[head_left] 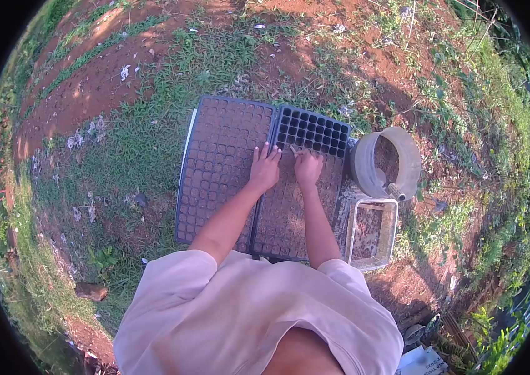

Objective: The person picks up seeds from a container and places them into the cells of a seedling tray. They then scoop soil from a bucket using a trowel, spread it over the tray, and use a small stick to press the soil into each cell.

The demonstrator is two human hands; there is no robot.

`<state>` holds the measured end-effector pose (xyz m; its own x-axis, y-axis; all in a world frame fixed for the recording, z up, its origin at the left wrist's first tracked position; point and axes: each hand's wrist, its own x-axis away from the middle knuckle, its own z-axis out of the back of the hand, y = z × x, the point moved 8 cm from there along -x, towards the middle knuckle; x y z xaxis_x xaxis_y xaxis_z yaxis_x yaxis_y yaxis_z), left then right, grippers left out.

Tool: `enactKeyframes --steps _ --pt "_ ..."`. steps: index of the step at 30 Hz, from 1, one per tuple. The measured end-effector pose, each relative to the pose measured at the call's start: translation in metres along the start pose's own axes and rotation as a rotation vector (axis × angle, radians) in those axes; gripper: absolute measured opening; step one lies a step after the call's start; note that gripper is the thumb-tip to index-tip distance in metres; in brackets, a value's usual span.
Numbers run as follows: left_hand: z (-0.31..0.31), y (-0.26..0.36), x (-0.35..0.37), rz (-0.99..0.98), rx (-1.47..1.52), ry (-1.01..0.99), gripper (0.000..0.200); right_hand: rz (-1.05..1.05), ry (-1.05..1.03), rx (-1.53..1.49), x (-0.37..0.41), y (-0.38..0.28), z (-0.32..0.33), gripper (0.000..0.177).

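Two black seedling trays lie side by side on the grass. The left tray (215,162) has all its cells filled with brown soil. The right tray (305,187) is filled with soil in its near part, while the far rows (313,131) are empty and dark. My left hand (265,169) rests flat with fingers spread on the seam between the two trays. My right hand (308,167) presses on the soil of the right tray, just below the empty rows, fingers curled; a small pale stick-like object shows at its fingertips.
A tipped grey bucket (396,156) with soil inside lies to the right of the trays. In front of it stands a rectangular clear tub (371,232) holding soil. Grass and red earth surround everything; plants and small items sit at the lower right.
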<state>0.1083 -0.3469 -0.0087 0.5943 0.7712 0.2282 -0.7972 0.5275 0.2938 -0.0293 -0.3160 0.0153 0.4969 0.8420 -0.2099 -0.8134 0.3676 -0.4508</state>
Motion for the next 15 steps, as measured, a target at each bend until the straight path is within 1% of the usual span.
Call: enactKeyframes --steps 7,9,10,12,15 --pt "-0.002 0.0 0.0 0.004 0.004 -0.001 0.055 0.019 0.005 -0.006 0.004 -0.005 0.005 0.009" --pt "-0.001 0.0 0.0 0.004 0.006 0.002 0.056 0.109 0.011 0.015 0.005 -0.014 0.008 0.008" --pt "-0.001 0.0 0.0 0.006 0.007 0.004 0.056 0.11 0.01 0.013 0.005 -0.015 0.011 0.008" --pt "-0.001 -0.001 0.001 0.004 0.009 0.011 0.056 0.183 0.0 0.118 0.005 -0.02 0.013 0.007" --pt "0.0 0.001 0.001 -0.001 0.017 0.027 0.056 0.225 -0.051 0.052 0.003 -0.018 0.01 0.008"
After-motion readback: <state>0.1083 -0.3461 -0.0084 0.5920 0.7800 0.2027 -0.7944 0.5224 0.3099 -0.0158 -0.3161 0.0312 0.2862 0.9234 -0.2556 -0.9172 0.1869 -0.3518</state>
